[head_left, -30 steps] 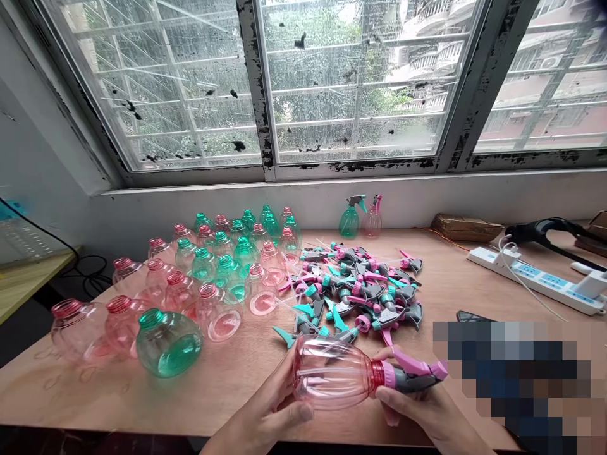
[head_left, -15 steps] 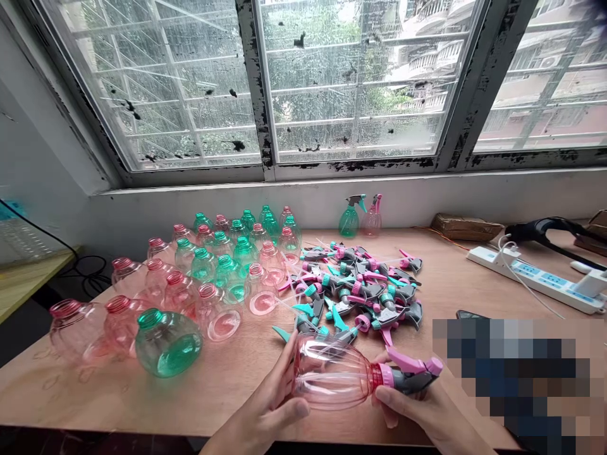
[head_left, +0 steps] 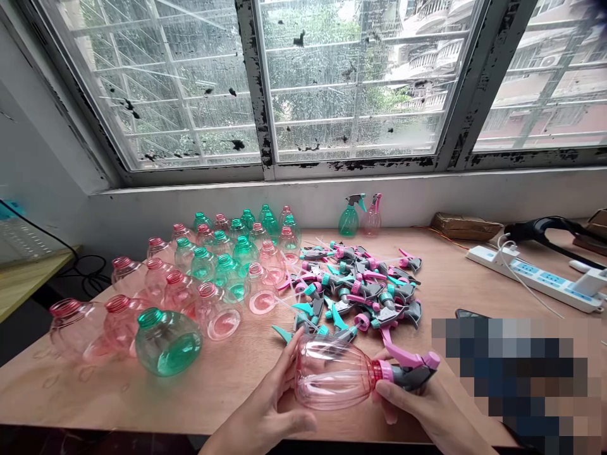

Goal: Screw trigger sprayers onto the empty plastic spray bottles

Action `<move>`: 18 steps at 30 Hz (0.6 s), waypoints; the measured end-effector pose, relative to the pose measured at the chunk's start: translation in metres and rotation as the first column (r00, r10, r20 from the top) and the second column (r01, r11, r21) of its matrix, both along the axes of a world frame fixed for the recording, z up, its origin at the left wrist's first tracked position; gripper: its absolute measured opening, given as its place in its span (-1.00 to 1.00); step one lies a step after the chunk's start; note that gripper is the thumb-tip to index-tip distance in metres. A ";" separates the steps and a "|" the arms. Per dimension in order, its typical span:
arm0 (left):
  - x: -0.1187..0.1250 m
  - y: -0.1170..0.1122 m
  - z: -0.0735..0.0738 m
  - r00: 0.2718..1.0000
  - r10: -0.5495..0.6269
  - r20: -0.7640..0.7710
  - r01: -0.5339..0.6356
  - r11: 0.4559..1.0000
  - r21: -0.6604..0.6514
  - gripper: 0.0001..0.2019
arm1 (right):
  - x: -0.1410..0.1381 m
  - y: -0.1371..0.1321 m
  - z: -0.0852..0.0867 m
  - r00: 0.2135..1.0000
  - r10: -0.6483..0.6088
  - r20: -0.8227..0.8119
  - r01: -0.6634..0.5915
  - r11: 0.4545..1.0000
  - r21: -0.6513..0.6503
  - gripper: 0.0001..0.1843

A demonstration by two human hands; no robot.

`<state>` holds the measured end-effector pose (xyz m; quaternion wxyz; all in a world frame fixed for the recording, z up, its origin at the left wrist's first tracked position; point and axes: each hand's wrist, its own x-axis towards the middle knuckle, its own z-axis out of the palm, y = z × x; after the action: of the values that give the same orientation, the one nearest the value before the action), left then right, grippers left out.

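Two bare hands with a pink spray bottle (head_left: 334, 379) lying sideways above the near edge of a wooden table (head_left: 199, 404).
The right hand (head_left: 411, 397) is closed around the bottle's neck, below its pink and gray spray head (head_left: 411, 370); the left hand (head_left: 277, 395) is spread wide at the bottle's base, thumb apart from the fingers, and how firmly it touches cannot be told. Just beyond the bottle lies a jumbled pile of loose spray heads (head_left: 363, 284) in gray, pink and teal. To the left stand rows of topless pink and green bottles (head_left: 168, 347). Two finished spray bottles (head_left: 349, 220) stand by the wall; a white power strip (head_left: 535, 278) lies to the right.
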<state>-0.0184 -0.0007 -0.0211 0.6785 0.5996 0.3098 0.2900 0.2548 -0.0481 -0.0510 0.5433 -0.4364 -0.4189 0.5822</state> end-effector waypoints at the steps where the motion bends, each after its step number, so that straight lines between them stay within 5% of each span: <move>1: 0.000 0.001 -0.001 1.000 0.008 0.014 -0.008 1.000 -0.016 0.01 | 0.000 0.000 -0.001 1.000 0.002 -0.002 -0.002 1.000 0.000 -0.57; 18: 0.003 0.000 0.004 0.999 -0.033 -0.010 0.033 0.999 0.012 0.06 | 0.003 0.002 -0.002 0.996 0.035 0.082 -0.036 0.999 0.007 -0.60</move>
<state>-0.0157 -0.0005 -0.0167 0.6779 0.6103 0.3015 0.2776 0.2577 -0.0462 -0.0532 0.5170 -0.4501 -0.4510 0.5716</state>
